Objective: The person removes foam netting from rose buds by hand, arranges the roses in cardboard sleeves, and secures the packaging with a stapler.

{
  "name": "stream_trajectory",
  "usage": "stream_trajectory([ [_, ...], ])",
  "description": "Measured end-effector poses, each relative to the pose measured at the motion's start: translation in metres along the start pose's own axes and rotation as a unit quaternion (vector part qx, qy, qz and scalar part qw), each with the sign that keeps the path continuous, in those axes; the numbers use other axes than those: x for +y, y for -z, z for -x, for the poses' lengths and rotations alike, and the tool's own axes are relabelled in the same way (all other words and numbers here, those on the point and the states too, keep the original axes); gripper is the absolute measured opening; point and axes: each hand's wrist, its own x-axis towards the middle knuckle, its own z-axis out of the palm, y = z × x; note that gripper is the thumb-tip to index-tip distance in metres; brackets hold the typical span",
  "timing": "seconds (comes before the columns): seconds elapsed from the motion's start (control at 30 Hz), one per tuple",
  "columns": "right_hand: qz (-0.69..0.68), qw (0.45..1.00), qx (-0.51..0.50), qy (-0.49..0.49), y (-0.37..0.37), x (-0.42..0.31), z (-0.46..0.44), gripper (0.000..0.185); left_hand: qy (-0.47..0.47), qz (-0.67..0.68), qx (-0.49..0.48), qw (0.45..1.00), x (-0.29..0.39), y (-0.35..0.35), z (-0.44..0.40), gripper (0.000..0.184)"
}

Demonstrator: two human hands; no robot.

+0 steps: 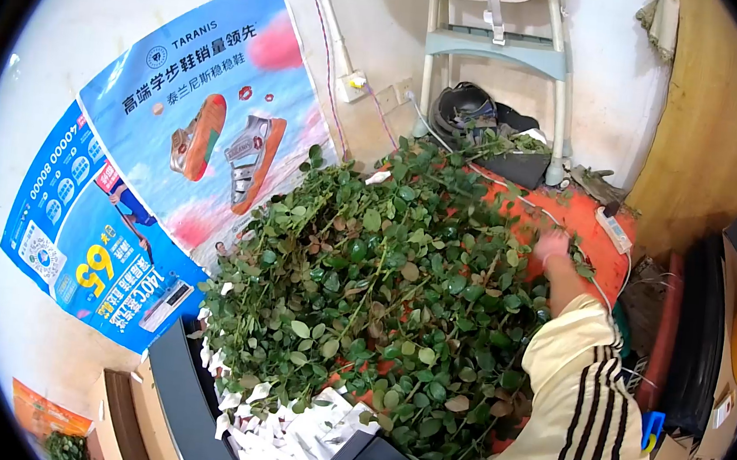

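- I see the right hand [551, 244] at the right edge of the heap of leafy stems [381, 284], which lies on the orange-red sheet [583, 207]; blur keeps me from telling how far its fingers are curled or whether they hold anything.
- The left hand is out of my view.
- I'd grip any stem low, below its leaves, and pull gently, since the heap looks tangled and leaves could tear.
- I'd keep my fingers clear of the white cable [522, 199] and power strip [614, 231] nearby.
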Motion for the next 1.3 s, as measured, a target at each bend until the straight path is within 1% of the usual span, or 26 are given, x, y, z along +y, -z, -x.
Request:
stream_trajectory([
  [0.07,-0.096,0.995,-0.041,0.004,0.093,0.007,-0.006,0.045,0.014,0.005,-0.003,1.0,0.002,0.001,0.003,0.016],
  [0.1,-0.187,0.982,0.021,0.018,0.123,0.009,-0.02,0.042,0.017,0.003,-0.007,1.0,0.001,0.001,0.003,0.015],
  [0.17,-0.216,0.952,-0.092,0.197,0.198,0.01,-0.05,0.037,0.022,0.002,-0.013,1.0,-0.004,0.0,0.003,0.015],
  [0.2,-0.352,0.901,-0.142,0.212,0.225,0.008,-0.054,0.037,0.025,0.012,-0.011,1.0,-0.008,-0.001,0.002,0.014],
  [0.23,-0.398,0.855,-0.101,0.317,0.248,0.003,-0.046,0.036,0.027,0.022,-0.007,0.999,-0.01,-0.001,0.002,0.014],
  [0.27,-0.435,0.794,-0.065,0.42,0.272,-0.002,-0.038,0.035,0.04,0.018,-0.008,0.999,-0.008,-0.001,0.002,0.014],
  [0.33,-0.582,0.641,-0.154,0.476,0.311,-0.025,-0.011,0.034,0.024,0.015,-0.006,1.0,-0.009,0.0,0.0,0.015],
  [0.37,-0.731,0.499,-0.354,0.302,0.322,-0.04,0.013,0.035,0.008,0.009,-0.006,1.0,-0.011,0.0,0.001,0.016],
  [0.43,-0.804,0.257,-0.403,0.355,0.335,-0.077,0.047,0.051,0.009,-0.007,0.004,1.0,-0.015,0.0,0.002,0.015],
  [0.5,-0.815,0.306,-0.29,0.398,0.331,-0.104,0.05,0.052,0.005,-0.009,-0.002,1.0,-0.01,0.003,0.002,0.016],
  [0.57,-0.786,0.543,-0.065,0.289,0.321,-0.142,0.025,0.038,-0.005,-0.007,0.015,1.0,-0.002,0.002,0.003,0.017],
  [0.6,-0.783,0.561,-0.03,0.267,0.307,-0.159,-0.004,0.036,-0.012,0.002,0.022,1.0,-0.002,0.002,0.004,0.017],
  [0.63,-0.693,0.682,0.078,0.221,0.317,-0.169,0.008,0.038,-0.019,0.012,0.027,0.999,-0.003,0.002,0.006,0.017],
  [0.67,-0.666,0.715,0.1,0.191,0.269,-0.196,-0.058,0.042,-0.019,0.018,0.034,0.999,-0.007,0.001,0.007,0.017],
  [0.7,-0.477,0.835,0.226,0.155,0.273,-0.204,-0.047,0.045,-0.031,0.002,0.033,0.999,-0.013,0.001,0.007,0.017],
  [0.77,-0.309,0.89,0.28,0.183,0.277,-0.215,-0.032,0.044,-0.041,-0.006,0.042,0.998,-0.015,0.001,0.011,0.018],
  [0.83,-0.325,0.872,0.327,0.166,0.258,-0.232,-0.069,0.042,-0.035,0.006,0.04,0.999,-0.009,0.002,0.013,0.017],
  [0.87,-0.383,0.848,0.273,0.244,0.265,-0.229,-0.105,0.046,-0.034,0.013,0.047,0.998,-0.009,0.001,0.012,0.017],
  [0.9,-0.351,0.889,0.248,0.16,0.311,-0.215,-0.092,0.045,-0.042,0.004,0.053,0.998,-0.01,0.001,0.014,0.017],
  [0.93,-0.58,0.757,0.278,0.115,0.34,-0.204,-0.088,0.038,-0.048,-0.006,0.056,0.997,-0.011,0.001,0.017,0.017],
  [0.97,-0.757,0.553,0.333,0.099,0.37,-0.193,-0.081,0.032,-0.051,-0.037,0.058,0.996,-0.012,0.001,0.018,0.018],
  [1.03,-0.89,0.372,0.247,0.093,0.425,-0.153,-0.059,0.024,-0.057,-0.062,0.055,0.995,-0.018,0.0,0.019,0.018],
  [1.1,-0.877,0.338,0.334,0.076,0.445,-0.119,-0.064,0.013,-0.072,-0.053,0.063,0.994,-0.023,-0.002,0.018,0.018],
  [1.2,-0.956,0.151,0.228,0.102,0.431,-0.04,-0.11,0.009,-0.092,-0.044,0.067,0.993,-0.021,-0.001,0.017,0.016],
  [1.23,-0.954,0.153,0.237,0.101,0.427,-0.028,-0.11,0.009,-0.093,-0.041,0.07,0.992,-0.02,0.0,0.017,0.015],
  [1.3,-0.94,0.135,0.155,0.271,0.417,-0.012,-0.1,0.011,-0.125,-0.039,0.076,0.988,-0.021,-0.001,0.017,0.014],
])
